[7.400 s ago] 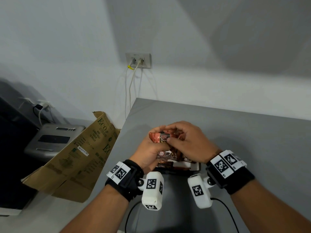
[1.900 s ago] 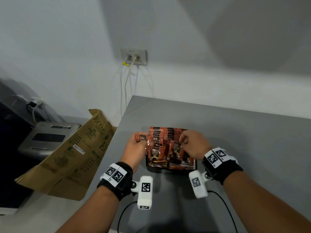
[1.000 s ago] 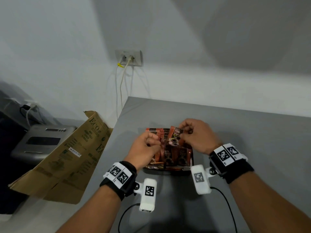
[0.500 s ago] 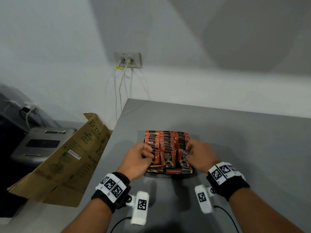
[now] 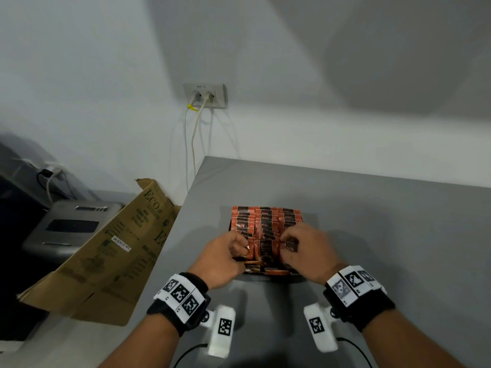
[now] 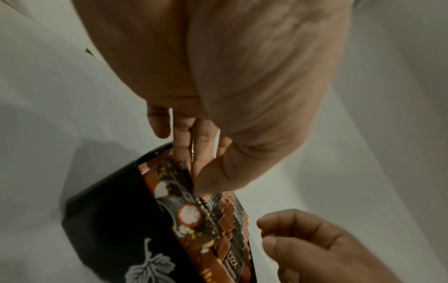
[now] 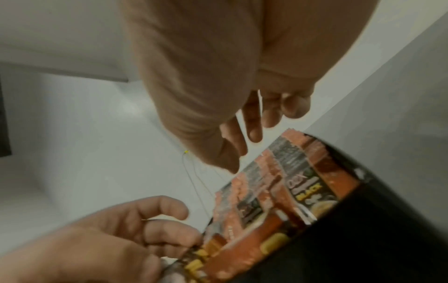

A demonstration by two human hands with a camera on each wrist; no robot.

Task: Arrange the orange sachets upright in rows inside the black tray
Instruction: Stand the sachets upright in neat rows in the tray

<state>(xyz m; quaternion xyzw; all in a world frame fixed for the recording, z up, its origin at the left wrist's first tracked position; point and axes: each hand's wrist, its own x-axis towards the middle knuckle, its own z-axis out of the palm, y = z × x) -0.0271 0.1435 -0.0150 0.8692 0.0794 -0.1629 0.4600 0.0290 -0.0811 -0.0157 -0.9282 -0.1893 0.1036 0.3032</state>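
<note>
The black tray (image 6: 109, 220) sits on the grey table (image 5: 385, 235), filled with rows of upright orange sachets (image 5: 265, 221). One or two sachets (image 5: 265, 272) lie flat along its front wall. My left hand (image 5: 243, 251) is at the front left corner, where thumb and fingers pinch the top edge of a sachet (image 6: 169, 183) that leans on the tray wall. At the front right, my right hand (image 5: 285, 248) has loosely bent fingers, and its thumb (image 7: 227, 162) hovers at the sachet tops (image 7: 278, 172). It holds nothing that I can see.
A folded cardboard box (image 5: 106, 251) leans against the table's left edge, with a grey device (image 5: 69, 224) behind it. A wall socket (image 5: 206, 95) with two cables hangs behind the table's far left corner. Bare table lies right of the tray.
A second ago my right hand held a sachet raised over the tray; that sachet now stands in the front row. Both hands have come down to the front row.
</note>
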